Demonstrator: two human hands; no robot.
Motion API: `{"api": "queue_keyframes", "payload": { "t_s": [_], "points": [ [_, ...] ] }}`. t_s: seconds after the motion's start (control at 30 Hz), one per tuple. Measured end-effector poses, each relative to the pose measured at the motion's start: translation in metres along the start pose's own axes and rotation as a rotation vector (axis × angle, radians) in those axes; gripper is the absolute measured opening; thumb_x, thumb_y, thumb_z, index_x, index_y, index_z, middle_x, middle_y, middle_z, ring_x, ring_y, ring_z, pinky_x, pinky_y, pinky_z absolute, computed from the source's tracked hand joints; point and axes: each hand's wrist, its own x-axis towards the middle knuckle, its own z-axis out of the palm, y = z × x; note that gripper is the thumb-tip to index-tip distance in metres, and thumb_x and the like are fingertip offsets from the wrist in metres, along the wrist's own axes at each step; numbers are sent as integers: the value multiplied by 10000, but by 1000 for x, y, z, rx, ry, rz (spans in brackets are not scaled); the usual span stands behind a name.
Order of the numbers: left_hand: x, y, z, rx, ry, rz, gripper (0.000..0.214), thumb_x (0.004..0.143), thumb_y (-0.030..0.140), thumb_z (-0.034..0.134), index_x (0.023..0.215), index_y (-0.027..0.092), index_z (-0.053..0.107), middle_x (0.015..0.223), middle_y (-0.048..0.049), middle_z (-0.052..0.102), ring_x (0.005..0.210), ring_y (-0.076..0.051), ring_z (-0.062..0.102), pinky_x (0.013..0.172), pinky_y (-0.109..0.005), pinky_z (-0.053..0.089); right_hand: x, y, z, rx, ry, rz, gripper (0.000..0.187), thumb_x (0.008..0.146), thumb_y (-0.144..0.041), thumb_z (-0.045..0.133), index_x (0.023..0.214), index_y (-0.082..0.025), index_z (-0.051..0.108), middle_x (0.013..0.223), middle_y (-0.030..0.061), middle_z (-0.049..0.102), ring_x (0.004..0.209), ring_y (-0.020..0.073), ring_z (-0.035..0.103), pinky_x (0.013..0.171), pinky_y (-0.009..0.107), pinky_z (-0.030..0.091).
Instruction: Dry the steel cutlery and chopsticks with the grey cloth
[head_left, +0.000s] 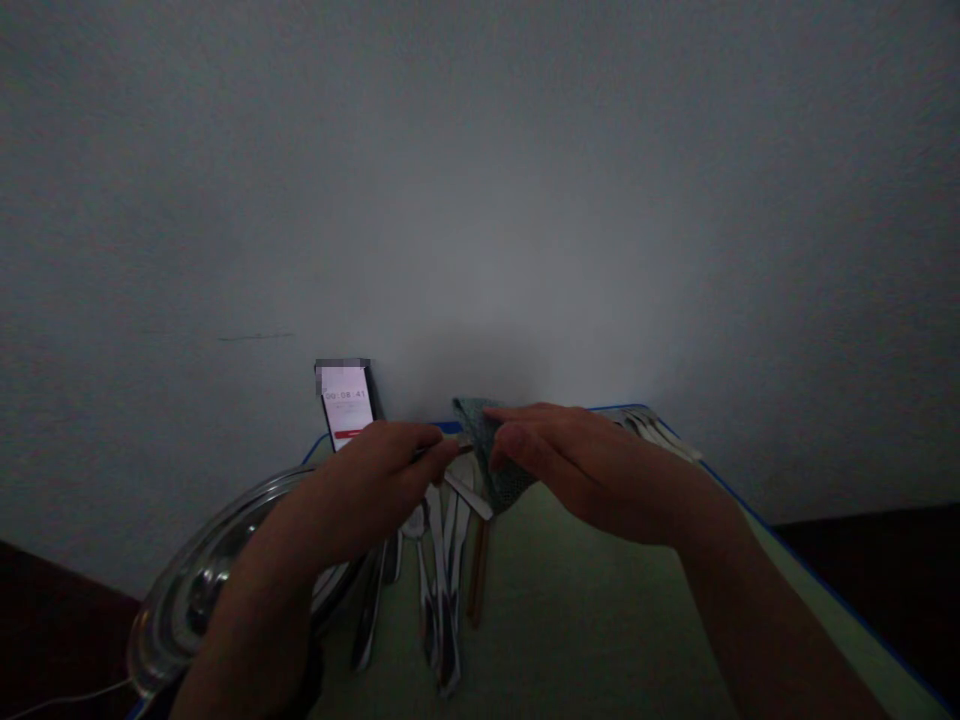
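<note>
To your far left, one thin pale cord (pixel 71 694), running out past the rim of one round metal vessel (pixel 161 610), shiny, partly hidden behind your left forearm. Above it, one scratch-like dark line (pixel 255 337) on the grey wall (pixel 480 200). Next, one phone (pixel 349 405), upright and leaning back near the wall, screen lit, showing a timer; its lower end is covered by your left hand (pixel 390 465). That hand's grip is closed, thumb against fingers, on one slim utensil (pixel 466 448), whose far end meets the cloth; its kind you cannot tell in this dim light. Below the hand, on the green counter (pixel 585 620) with its blue edge, one dark-handled piece (pixel 367 625), lying apart from the pile; then one pile of metal cutlery (pixel 442 610), spoons among it, handles toward you, pieces overlapping. Just right of the pile, a pair of brown chopsticks (pixel 478 575), side by side. Above these, between your hands, one grey-green cloth (pixel 510 490), folded, held off the counter. Your right hand (pixel 574 455) has its grip closed over the cloth, forefinger stretched along it, thumb beneath. Lastly, at the counter's far right corner, one row of pale-handled cutlery (pixel 664 432), laid side by side, well apart from the pile.
</note>
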Motion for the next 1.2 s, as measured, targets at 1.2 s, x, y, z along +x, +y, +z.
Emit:
{"api": "queue_keyframes", "payload": {
  "t_s": [1.2],
  "points": [
    [13,28,10,-30,436,60,330,875,347,393,636,167,532,483,53,456,445,-90,426,463,-221,285,40,29,42,1244,954,292,238,803,-394,514,923,-198,573,885,37,676,776,158,636,681,310,506]
  ]
}}
